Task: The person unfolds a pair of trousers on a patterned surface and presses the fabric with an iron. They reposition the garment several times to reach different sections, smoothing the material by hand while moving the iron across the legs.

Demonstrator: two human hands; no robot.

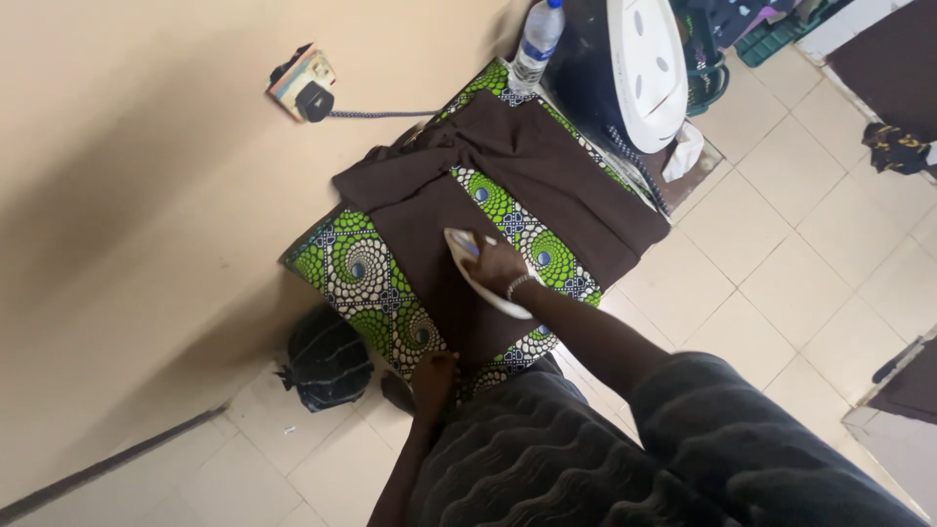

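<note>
Dark ribbed top of the person fills the near edge, both arms reaching fwd from it. Right hand (pixel 496 265) wrapped shut round the handle of a white iron (pixel 485 276), sole flat on brown cloth (pixel 547 181) spread over a board w/ green-and-white patterned cover (pixel 363 273). Left hand (pixel 433 376) sits at the near hem; fingers look curled onto the cloth edge, but can't tell if pinching or just pressing. Iron lies well ahead of left fingertips, brown fabric between. Beyond the right fingers: cloth bunched in folds toward the wall, then a clear water bottle (pixel 537 41) upright at the far end, a second white iron (pixel 644 68) propped beside it. Braided cord (pixel 386 114) runs from a wall socket (pixel 303 88) toward the board. Risks, as I judge: iron resting too long in one spot could scorch the brown cloth; pressing over the bunched folds would set creases; left fingers in the iron's path if it's pulled back; cord could snag the bottle and tip it.
</note>
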